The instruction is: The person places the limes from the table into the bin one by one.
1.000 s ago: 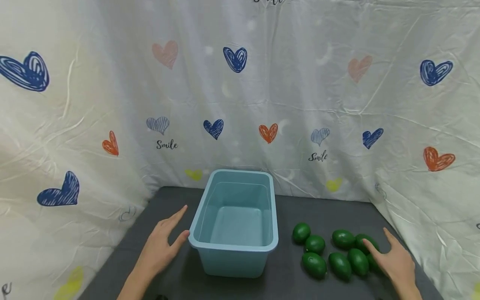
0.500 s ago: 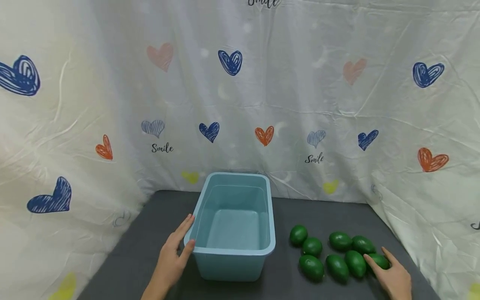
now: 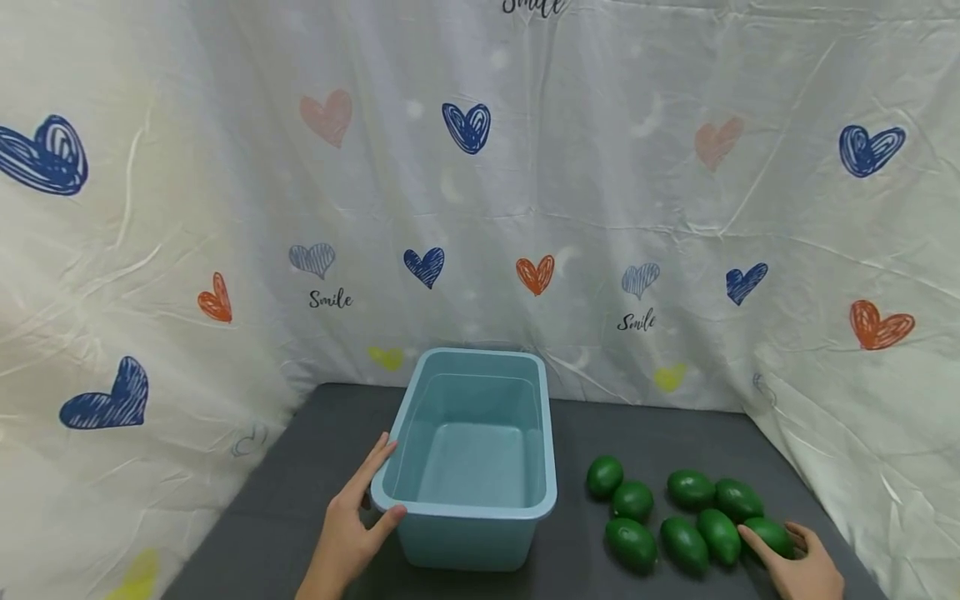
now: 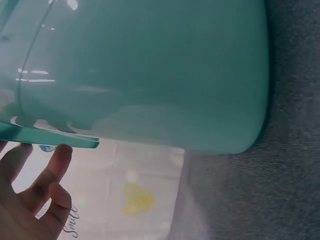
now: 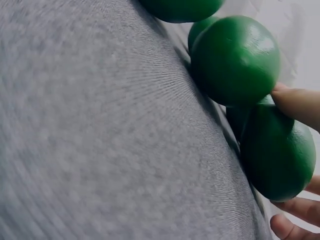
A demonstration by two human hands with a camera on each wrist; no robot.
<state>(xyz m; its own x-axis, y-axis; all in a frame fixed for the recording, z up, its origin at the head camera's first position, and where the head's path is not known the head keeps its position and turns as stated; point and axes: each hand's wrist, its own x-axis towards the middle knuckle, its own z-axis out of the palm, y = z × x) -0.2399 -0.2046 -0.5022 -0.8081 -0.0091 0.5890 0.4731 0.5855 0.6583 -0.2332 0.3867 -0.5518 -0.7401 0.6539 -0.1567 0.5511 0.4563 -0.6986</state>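
Note:
A pale blue plastic bin (image 3: pixel 480 510) stands upright on the dark table, with nothing inside it. At its near left corner my left hand (image 3: pixel 345 533) touches the rim, thumb at the front and fingers along the left side. The left wrist view shows those fingers (image 4: pixel 61 159) under the rim's edge. Several smooth, dark green avocados lie to the right of the bin. The rightmost avocado (image 3: pixel 770 536) sits between the thumb and fingers of my right hand (image 3: pixel 806 571). In the right wrist view the thumb (image 5: pixel 300 105) presses that avocado's (image 5: pixel 277 155) upper side, fingers beneath.
Other avocados lie close together: a near left avocado (image 3: pixel 631 545), a far left avocado (image 3: pixel 604 477) and an avocado (image 3: pixel 722 536) beside the held one. A white curtain (image 3: pixel 480 208) printed with hearts hangs behind and at both sides of the dark tabletop (image 3: pixel 300 467).
My left hand has come right onto the bin's corner. My right hand has lowered onto the rightmost avocado, and its fingers have closed around it. The camera view has shifted slightly.

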